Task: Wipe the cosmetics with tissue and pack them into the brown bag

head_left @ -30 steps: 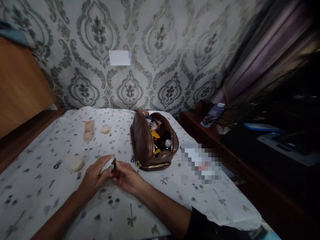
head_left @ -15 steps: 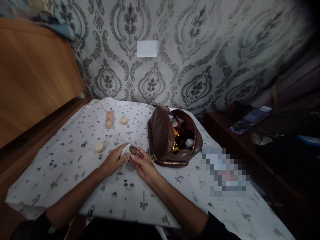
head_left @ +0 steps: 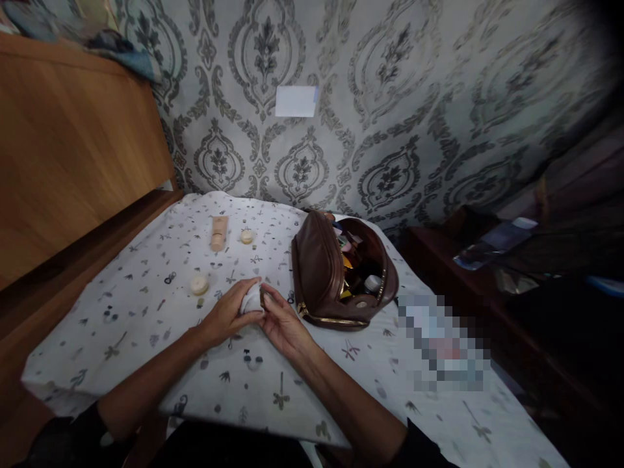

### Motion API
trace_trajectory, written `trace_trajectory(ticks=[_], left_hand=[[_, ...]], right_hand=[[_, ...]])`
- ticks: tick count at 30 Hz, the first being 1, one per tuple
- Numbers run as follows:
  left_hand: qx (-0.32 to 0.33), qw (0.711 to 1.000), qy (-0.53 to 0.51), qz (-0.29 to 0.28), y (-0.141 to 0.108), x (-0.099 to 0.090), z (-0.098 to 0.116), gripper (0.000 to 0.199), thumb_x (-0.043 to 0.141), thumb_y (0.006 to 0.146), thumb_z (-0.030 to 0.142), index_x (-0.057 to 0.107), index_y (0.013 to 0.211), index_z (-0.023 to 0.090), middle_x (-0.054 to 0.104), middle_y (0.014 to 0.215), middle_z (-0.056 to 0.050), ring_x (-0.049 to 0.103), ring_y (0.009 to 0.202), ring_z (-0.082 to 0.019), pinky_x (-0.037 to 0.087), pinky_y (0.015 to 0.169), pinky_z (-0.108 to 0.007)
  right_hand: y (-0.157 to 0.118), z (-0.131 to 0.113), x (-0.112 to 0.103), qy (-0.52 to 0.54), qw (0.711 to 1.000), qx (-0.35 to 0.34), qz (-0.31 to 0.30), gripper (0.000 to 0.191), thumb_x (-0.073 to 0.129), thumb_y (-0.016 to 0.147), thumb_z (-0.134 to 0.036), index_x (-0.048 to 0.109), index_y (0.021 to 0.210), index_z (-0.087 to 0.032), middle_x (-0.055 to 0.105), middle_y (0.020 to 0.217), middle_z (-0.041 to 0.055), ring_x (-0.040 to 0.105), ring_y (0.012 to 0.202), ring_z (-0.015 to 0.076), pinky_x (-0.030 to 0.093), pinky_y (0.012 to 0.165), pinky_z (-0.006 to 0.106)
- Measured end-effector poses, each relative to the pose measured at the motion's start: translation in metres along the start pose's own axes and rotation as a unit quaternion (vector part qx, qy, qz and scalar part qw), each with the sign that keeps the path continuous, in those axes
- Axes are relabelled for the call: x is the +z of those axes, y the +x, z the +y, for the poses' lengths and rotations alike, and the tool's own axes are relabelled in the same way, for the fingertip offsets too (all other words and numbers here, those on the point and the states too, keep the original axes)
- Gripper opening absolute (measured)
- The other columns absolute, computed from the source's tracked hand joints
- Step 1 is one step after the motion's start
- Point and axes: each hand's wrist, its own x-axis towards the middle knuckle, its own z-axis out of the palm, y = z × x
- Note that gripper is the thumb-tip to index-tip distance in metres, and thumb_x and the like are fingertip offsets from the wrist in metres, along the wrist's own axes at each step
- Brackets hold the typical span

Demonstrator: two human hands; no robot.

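My left hand [head_left: 225, 313] is closed around a white cloth or tissue [head_left: 251, 300] above the patterned tablecloth. Right beside it, my right hand [head_left: 283, 322] pinches a small brownish item [head_left: 264, 297], mostly hidden between the hands and pressed against the white material. To the right stands an open brown bag [head_left: 319, 270] with gold zippers, filled with small items. Beyond my hands lie a peach tube [head_left: 219, 233] and a small cream-coloured round jar [head_left: 247, 237]. Another round jar [head_left: 199, 284] sits to the left of my hands.
A pixelated patch covers something [head_left: 446, 344] on the cloth right of the bag. A wooden cabinet [head_left: 82, 156] stands at the left. The patterned wall behind bears a white card [head_left: 296, 101]. Clear plastic packaging [head_left: 494, 244] lies at the right.
The white material and brownish item have turned between my hands, and less of the brownish item shows. The whole view has shifted slightly.
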Motion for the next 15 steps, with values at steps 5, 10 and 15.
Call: trace_trajectory(ticks=[5,10,15], left_hand=[[0.023,0.999,-0.001,0.038,-0.0011,0.0002,-0.0017,0.052,0.053,0.094,0.041,0.045,0.14,0.02,0.061,0.126,-0.012,0.058,0.115,-0.025,0.047,0.1,-0.04],[0.019,0.997,0.003,0.072,0.0012,-0.0032,-0.004,0.037,0.044,0.097,0.036,0.061,0.125,0.018,0.067,0.119,-0.011,0.061,0.11,-0.023,0.048,0.098,-0.038],[0.02,0.999,0.021,0.042,0.0009,-0.0041,-0.0036,0.043,0.05,0.095,0.039,0.054,0.132,0.019,0.063,0.124,-0.012,0.058,0.115,-0.024,0.047,0.099,-0.039]], right_hand=[[0.001,0.0026,-0.0029,-0.005,1.0,0.007,-0.021,0.037,0.085,0.067,-0.028,0.066,0.097,-0.019,0.074,0.087,0.0006,0.067,0.075,0.0126,0.052,0.074,0.027],[-0.0017,0.0066,-0.0015,-0.043,0.998,0.015,-0.041,0.046,0.085,0.067,-0.039,0.063,0.102,-0.021,0.075,0.088,0.003,0.07,0.078,0.0169,0.054,0.079,0.034],[-0.0036,0.0086,0.0003,-0.073,0.996,0.022,-0.048,0.046,0.082,0.069,-0.049,0.063,0.097,-0.018,0.074,0.079,0.0029,0.07,0.071,0.0171,0.054,0.077,0.036]])
